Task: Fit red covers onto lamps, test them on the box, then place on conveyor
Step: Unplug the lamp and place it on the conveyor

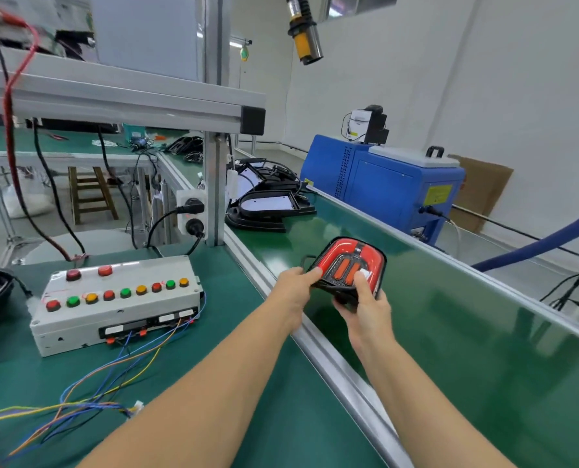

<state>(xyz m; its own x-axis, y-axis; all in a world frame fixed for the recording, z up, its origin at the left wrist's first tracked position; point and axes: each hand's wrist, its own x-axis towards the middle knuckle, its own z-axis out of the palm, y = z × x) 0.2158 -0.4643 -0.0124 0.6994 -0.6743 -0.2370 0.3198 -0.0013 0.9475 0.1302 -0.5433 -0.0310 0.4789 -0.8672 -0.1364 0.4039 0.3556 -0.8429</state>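
A lamp with a red cover (350, 261) on a black housing is held in both hands above the near edge of the green conveyor belt (450, 315). My left hand (293, 292) grips its left side with the thumb on the cover. My right hand (365, 309) holds its lower right side, thumb on top. The grey test box (112, 319) with rows of red, green and orange buttons sits on the green bench to the left, coloured wires (112, 376) trailing from its front.
Black lamp housings (268, 207) lie further up the belt. A blue machine (382, 184) stands beyond the conveyor. An aluminium post (215, 184) with power sockets rises at the bench corner. A yellow sensor (306, 35) hangs overhead. The conveyor's aluminium rail (332, 359) runs between bench and belt.
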